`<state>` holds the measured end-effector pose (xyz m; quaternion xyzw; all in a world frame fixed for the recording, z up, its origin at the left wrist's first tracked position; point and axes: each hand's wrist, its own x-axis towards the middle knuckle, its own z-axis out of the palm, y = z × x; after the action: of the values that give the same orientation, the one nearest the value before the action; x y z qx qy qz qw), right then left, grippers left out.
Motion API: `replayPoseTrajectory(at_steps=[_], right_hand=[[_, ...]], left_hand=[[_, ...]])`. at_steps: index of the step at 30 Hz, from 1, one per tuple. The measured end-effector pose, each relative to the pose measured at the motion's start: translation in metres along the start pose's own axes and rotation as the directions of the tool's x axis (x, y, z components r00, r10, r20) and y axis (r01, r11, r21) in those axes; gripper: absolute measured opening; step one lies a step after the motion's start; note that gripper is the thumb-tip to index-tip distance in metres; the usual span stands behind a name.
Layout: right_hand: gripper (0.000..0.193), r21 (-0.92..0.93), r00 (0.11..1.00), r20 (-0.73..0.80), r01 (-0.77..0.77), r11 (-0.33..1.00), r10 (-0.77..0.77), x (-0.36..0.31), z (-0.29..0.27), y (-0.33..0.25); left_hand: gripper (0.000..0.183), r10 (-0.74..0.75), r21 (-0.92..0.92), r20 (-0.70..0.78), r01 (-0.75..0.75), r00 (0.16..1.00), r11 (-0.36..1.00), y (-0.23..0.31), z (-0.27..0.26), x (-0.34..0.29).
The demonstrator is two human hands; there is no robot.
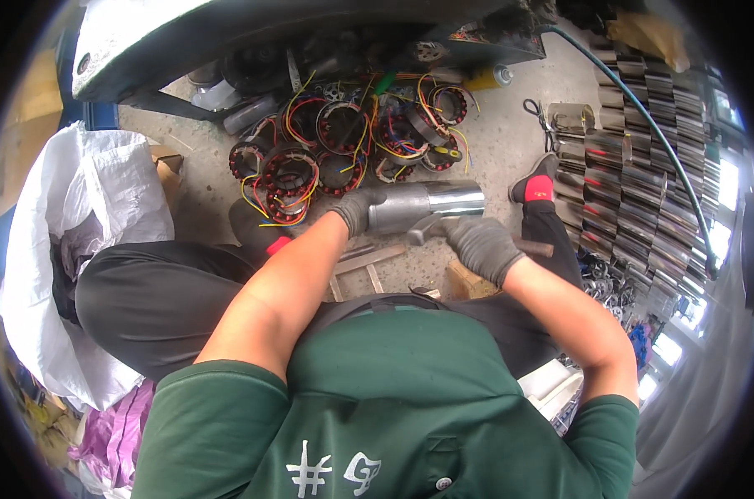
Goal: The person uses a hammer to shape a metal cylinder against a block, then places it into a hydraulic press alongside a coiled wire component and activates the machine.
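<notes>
My left hand (356,211), in a grey glove, is closed on the left end of a metal cylinder (403,206), which lies sideways in front of me. The cylinder is dull grey on the left, with a polished sleeve (457,198) at its right end. In my gloved right hand (485,249) I grip a hammer (536,248) by its wooden handle, which sticks out on the right. Its metal head is just below the cylinder; whether they touch I cannot tell. Beyond the cylinder lie several wire-wound stator rings (292,173) with red, yellow and blue leads.
Rows of stacked shiny metal cylinders (635,187) stand on the right, crossed by a green hose (664,137). A white woven sack (102,187) is at my left. A wooden block (470,281) and metal bars (368,260) lie between my legs. A spray can (489,77) lies farther off.
</notes>
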<state>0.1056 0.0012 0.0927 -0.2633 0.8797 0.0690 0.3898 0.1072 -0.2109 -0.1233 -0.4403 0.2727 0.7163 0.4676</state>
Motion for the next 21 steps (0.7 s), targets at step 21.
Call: replayPoseTrajectory(at_steps=[21], right_hand=[[0.027, -0.034, 1.000, 0.001, -0.008, 0.999, 0.008, -0.030, -0.005, 0.011]], left_hand=[[0.047, 0.176, 0.407, 0.429, -0.364, 0.886, 0.838, -0.049, 0.036, 0.025]])
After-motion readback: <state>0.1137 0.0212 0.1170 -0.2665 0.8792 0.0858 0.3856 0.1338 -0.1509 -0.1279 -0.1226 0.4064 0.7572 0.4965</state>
